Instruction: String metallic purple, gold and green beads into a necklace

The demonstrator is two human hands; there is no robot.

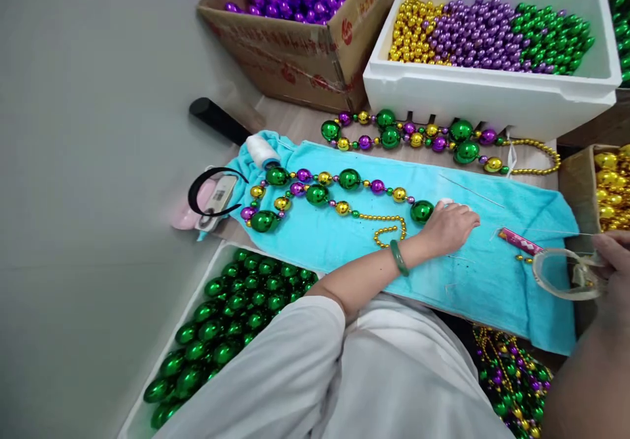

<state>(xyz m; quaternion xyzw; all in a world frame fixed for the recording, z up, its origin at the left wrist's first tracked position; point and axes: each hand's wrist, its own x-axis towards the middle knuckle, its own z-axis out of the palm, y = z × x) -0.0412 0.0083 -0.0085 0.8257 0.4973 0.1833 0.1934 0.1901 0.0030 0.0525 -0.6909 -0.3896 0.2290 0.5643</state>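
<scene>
The turquoise towel [534, 196] carries a glossy bead strand [317, 194], looping from near its left edge to its middle. My left hand [453, 226] curls by one end, grip unclear. Big green balls [350, 178]; smaller purple ones [377, 186] and gold; tiny gold beads [381, 218]; fine thread [566, 232], pinched in my right hand [614, 255].

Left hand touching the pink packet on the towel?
Apart. The head view shows a strip of blue towel between the left hand and the pink packet.

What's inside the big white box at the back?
The white box holds gold beads on the left, purple beads mostly in the middle and green beads on the right. Those hide whatever lies underneath.
</scene>
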